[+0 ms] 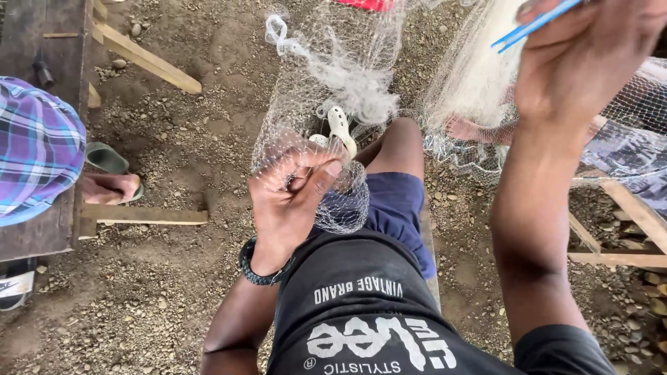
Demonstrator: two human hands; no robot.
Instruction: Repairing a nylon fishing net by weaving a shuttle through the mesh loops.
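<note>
My left hand (290, 196) is closed, pinching a fold of fine white fishing net (326, 83) in front of my lap. The net hangs from above and drapes over my knee and a white clog (340, 127) on my foot. My right hand (580, 59) is raised at the upper right, gripping a thin blue netting needle (531, 26) beside another bunched part of the net (472, 76). A black cord bracelet (258, 267) circles my left wrist.
Gravel ground (174, 298) lies all around. At the left a person in a plaid shirt (35, 146) sits on a wooden bench (42, 229), foot in a green sandal (111, 167). Wooden planks (146, 59) lie upper left; a wooden frame (618, 229) stands right.
</note>
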